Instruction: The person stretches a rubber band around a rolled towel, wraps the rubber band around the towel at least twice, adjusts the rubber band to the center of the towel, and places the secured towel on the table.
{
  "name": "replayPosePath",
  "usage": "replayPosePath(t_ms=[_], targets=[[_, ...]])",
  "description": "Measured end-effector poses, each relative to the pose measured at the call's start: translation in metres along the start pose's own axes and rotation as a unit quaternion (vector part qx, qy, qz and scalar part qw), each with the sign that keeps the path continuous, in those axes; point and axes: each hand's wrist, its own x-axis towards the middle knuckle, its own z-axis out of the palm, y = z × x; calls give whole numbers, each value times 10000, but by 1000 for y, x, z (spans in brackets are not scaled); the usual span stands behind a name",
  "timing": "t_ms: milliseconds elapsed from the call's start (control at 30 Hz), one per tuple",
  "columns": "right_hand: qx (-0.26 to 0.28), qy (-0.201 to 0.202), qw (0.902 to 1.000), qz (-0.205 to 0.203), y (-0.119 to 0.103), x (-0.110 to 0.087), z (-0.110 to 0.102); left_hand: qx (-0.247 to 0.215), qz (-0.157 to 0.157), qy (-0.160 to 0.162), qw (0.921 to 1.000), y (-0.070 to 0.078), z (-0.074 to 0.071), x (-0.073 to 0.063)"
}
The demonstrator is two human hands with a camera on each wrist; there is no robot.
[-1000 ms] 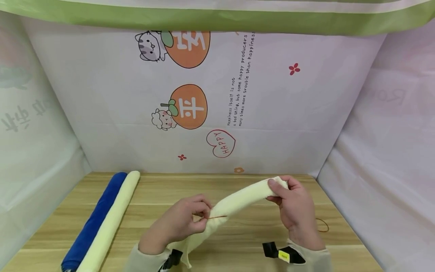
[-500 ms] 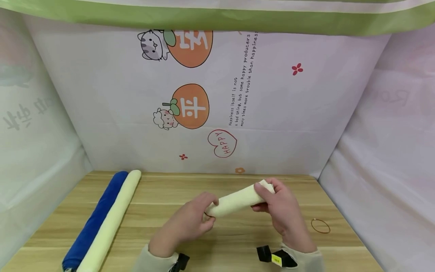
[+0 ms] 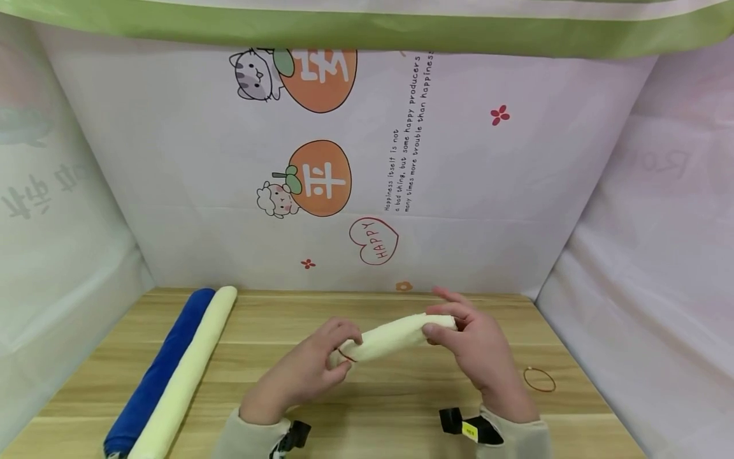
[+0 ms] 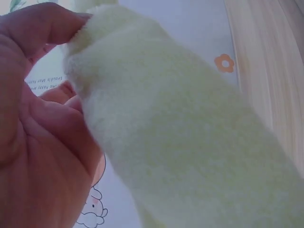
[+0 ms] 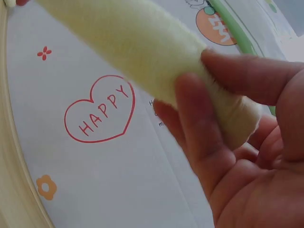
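In the head view, a cream towel roll [image 3: 392, 336] is held up above the wood-grain worktop [image 3: 275, 319], between the two hands, sloping up gently toward the right. The left hand [image 3: 309, 370] has its fingers and thumb curled round the nearer end, where a thin reddish band [image 3: 346, 356] crosses the roll; its far side is hidden. The right hand [image 3: 482, 350] pinches the other end between thumb and fingers. A loose band [image 3: 541, 391] lies on the worktop to the right of that hand. Well off to the left, a blue roll [image 3: 163, 370] and a second cream roll [image 3: 186, 373] lie side by side, touching. A printed white sheet [image 3: 447, 210] stands behind.

In the left wrist view, the cream towel roll fills most of the frame, slanting down to the right, with a fingertip of the left hand at its upper end.

In the right wrist view, digits of the right hand press the roll from either side near its end; a red heart print [image 5: 100, 110] shows beyond.
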Motion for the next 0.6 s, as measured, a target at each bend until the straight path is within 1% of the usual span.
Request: replayPosePath(t_ms=[33, 133, 300, 400, 500, 600], targets=[[29, 50, 10000, 58, -1, 0, 0, -20, 18, 6, 10000, 0, 0, 0], [350, 223, 9989, 207, -1, 0, 1, 0, 89, 92, 9999, 0, -1, 0], [1089, 461, 9923, 359, -1, 2, 2, 311, 474, 345, 9978, 1, 2, 1], [1408, 573, 9876, 387, -2, 2, 1, 413, 704, 453, 9956, 0, 5, 2], [1563, 623, 9850, 383, -3, 1, 1, 422, 853, 476, 9943, 2, 6, 4], [1637, 654, 9836, 390, -4, 0, 1, 497, 863, 397, 9942, 4, 7, 5]])
